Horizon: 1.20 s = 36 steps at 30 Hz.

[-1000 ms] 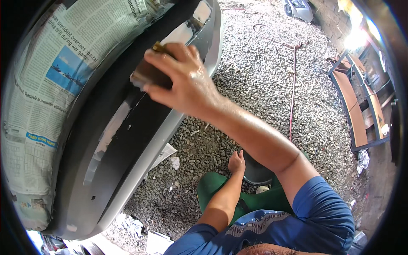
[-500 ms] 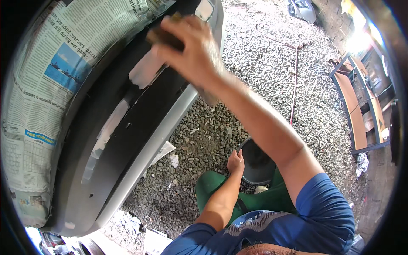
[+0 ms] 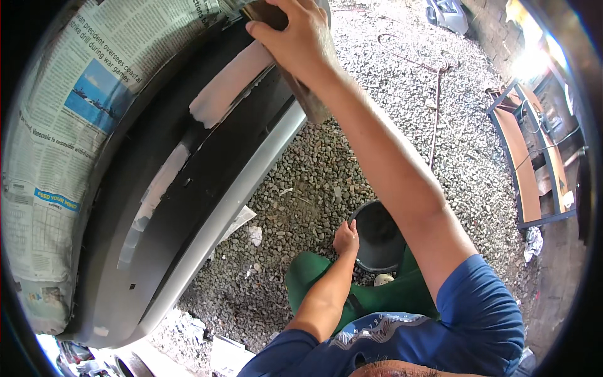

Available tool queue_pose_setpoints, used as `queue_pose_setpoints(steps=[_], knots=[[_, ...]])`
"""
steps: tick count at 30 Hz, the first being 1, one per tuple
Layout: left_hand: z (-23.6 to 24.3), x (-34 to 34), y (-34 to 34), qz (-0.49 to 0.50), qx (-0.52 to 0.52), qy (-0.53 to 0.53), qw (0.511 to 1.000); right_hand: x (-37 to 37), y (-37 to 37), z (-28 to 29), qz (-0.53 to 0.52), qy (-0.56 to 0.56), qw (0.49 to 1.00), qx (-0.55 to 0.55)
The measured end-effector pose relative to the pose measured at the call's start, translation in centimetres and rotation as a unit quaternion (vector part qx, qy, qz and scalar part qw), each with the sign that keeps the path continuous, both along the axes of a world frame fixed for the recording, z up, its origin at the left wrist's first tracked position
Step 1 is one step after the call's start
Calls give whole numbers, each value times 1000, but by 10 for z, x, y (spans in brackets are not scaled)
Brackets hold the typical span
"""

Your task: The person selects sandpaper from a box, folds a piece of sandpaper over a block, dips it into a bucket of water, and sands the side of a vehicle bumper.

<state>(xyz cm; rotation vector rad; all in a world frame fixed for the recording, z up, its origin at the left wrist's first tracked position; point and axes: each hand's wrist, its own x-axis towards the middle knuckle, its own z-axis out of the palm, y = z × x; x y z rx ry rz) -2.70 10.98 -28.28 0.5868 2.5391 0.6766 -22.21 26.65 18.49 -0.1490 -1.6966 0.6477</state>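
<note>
My right hand [image 3: 308,41] is wrapped round a brown sanding block [image 3: 267,14] and presses it on the dark grey car bumper [image 3: 217,169], near the panel's far end. A flat brown strip, which looks like sandpaper, sticks out below the palm over the bumper's pale edge. Just beside the block lies a long pinkish patch of filler [image 3: 229,85]. A thinner filler patch [image 3: 157,191] runs lower down the same panel. Low by my knee, my left hand [image 3: 346,239] grips the rim of a round black bucket [image 3: 372,259]; its fingertips are partly hidden.
Taped newspaper [image 3: 56,157] covers the bodywork at the left. Gravel [image 3: 301,201] spreads under me, with a thin red hose [image 3: 435,113] across it. A metal frame with brown boards [image 3: 518,163] stands at the right. Paper scraps [image 3: 239,223] lie by the bumper.
My right hand has moved up and away along the bumper with the sanding block, uncovering more of the pinkish filler. My left hand stays at the bucket's rim.
</note>
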Motion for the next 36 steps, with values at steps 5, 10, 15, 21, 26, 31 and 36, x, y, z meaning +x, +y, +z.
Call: queue_pose_setpoints(steps=[5, 10, 15, 21, 26, 31, 36], knots=[[-6, -9, -10, 17, -5, 5, 1000, 27, -68, -41, 20, 0, 996, 84], [-2, 1, 1, 12, -1, -2, 1000, 11, -6, -15, -21, 4, 1000, -8], [-15, -12, -11, 40, 21, 49, 998, 32, -80, -38, 21, -15, 997, 76], [-9, 5, 0, 23, 26, 42, 999, 0, -16, -22, -2, 22, 998, -57], [-14, -4, -10, 30, 27, 19, 999, 24, -104, -23, 17, -6, 999, 41], [-17, 0, -3, 36, 21, 46, 998, 17, -29, 12, 40, -65, 995, -68], [-26, -7, -13, 49, 38, 51, 997, 18, -99, -10, -24, -40, 997, 58]])
